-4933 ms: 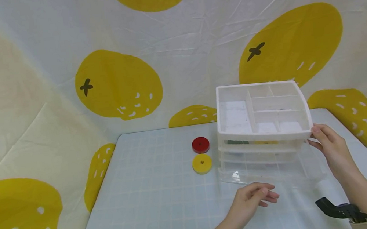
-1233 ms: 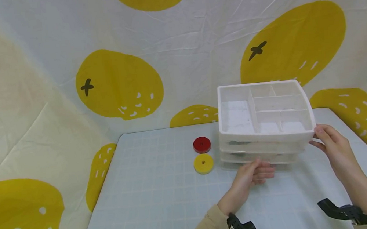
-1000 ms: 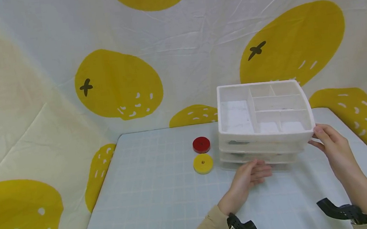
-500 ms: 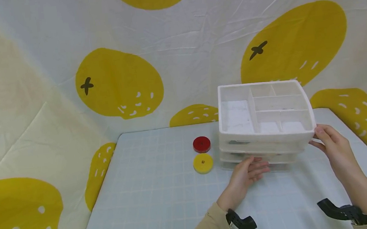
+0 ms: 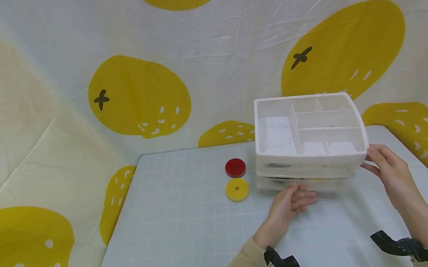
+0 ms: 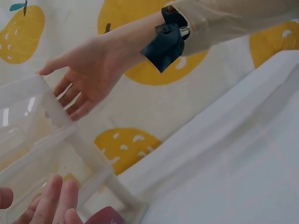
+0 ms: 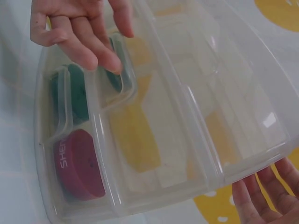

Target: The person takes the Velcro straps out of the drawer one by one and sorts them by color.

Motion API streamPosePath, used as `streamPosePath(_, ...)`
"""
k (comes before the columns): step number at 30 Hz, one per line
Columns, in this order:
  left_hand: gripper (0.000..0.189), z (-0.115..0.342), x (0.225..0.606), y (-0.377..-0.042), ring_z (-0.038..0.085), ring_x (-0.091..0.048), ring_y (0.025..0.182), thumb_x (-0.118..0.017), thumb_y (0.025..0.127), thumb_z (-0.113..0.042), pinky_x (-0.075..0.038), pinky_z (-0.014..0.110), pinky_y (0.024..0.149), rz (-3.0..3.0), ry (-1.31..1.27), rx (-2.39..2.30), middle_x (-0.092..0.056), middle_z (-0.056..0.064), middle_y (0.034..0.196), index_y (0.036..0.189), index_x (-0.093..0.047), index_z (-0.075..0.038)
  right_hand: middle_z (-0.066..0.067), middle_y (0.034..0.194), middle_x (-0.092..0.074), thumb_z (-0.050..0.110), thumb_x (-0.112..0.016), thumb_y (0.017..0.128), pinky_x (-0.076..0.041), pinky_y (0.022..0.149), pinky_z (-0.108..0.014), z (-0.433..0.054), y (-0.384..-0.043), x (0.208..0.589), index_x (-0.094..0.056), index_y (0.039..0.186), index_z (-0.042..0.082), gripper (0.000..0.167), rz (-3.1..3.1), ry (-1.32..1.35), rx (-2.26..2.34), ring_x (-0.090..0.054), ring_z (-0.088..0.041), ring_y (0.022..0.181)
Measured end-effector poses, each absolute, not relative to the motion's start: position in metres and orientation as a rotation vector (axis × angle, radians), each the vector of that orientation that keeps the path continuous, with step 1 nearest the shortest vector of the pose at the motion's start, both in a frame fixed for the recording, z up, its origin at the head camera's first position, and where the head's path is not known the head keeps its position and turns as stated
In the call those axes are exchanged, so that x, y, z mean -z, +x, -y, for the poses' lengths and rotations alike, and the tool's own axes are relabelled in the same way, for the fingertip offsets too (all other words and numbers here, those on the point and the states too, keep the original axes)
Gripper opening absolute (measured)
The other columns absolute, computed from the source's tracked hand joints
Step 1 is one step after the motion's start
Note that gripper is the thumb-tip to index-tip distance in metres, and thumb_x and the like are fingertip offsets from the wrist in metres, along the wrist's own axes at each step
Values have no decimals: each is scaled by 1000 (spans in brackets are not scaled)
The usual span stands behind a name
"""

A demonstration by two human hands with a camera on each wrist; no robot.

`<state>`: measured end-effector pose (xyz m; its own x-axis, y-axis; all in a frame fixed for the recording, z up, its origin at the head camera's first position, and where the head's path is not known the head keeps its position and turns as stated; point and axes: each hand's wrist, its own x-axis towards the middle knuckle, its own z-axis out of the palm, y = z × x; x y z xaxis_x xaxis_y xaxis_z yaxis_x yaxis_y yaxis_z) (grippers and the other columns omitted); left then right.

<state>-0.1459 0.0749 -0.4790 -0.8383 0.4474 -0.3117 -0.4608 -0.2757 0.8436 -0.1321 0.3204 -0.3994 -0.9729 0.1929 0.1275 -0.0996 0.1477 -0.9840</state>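
Observation:
A white desktop drawer organizer (image 5: 311,156) with translucent drawers stands right of centre. My left hand (image 5: 283,210) is at the front of its lower drawers, fingers extended; in the right wrist view, the left fingertips (image 7: 110,63) lie at a drawer's handle notch. My right hand (image 5: 389,172) holds the organizer's front right corner, thumb at the front edge and fingers along the side. Through the drawer fronts show a dark red round piece (image 7: 79,163) with lettering and green pieces (image 7: 77,91). A narrow gap shows above a lower drawer.
A red disc (image 5: 235,168) and a yellow disc (image 5: 237,190), each with a small centre mark, lie left of the organizer. The pale checked tabletop (image 5: 168,224) extends to the left and front. A fruit-printed cloth (image 5: 217,86) hangs behind.
The lowest drawer, pulled out in the earliest frame, is now in. My left hand moved up to the drawer fronts. Lately a lower drawer shows a slightly wider gap. The right hand stays at the corner.

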Motion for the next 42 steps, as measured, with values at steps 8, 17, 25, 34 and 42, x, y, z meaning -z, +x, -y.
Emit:
streamPosePath(8, 43, -72, 481, -134, 21, -71, 100, -51, 94, -49, -52, 26, 81, -1400, -11, -2124, -73, 8, 110, 116, -62, -13, 21, 114, -53, 33, -47, 100, -44, 76, 1, -322, -132, 398, -55, 121, 27, 23, 2221, -89, -1915, -50, 9, 99)
streamPosePath(17, 40, -70, 478, -118, 22, -71, 99, -51, 95, -48, -53, 32, 86, -1418, -39, -2083, -73, 8, 109, 114, -62, -15, 21, 115, -52, 32, -46, 101, -44, 76, 1, -321, -132, 398, -54, 122, 26, 24, 2226, -77, -1895, -50, 8, 100)
streamPosePath(25, 42, -67, 476, -99, 22, -71, 99, -50, 95, -48, -53, 32, 87, -1400, -63, -2053, -73, 9, 108, 117, -61, -14, 21, 116, -51, 30, -44, 102, -44, 76, 1, -320, -132, 398, -53, 124, 25, 25, 2250, -65, -1861, -49, 8, 102)
streamPosePath(34, 42, -61, 475, -83, 20, -71, 100, -50, 94, -50, -54, 30, 88, -1384, -52, -2012, -73, 7, 108, 116, -62, -16, 22, 116, -52, 33, -44, 101, -44, 77, 1, -321, -133, 400, -53, 125, 24, 28, 2283, -89, -1821, -50, 8, 101)
streamPosePath(42, 46, -58, 479, -70, 20, -71, 99, -49, 95, -50, -54, 31, 88, -1370, -31, -2014, -74, 8, 108, 120, -59, -13, 22, 116, -51, 32, -45, 101, -44, 76, 1, -322, -133, 400, -54, 125, 24, 27, 2267, -84, -1852, -50, 9, 101)
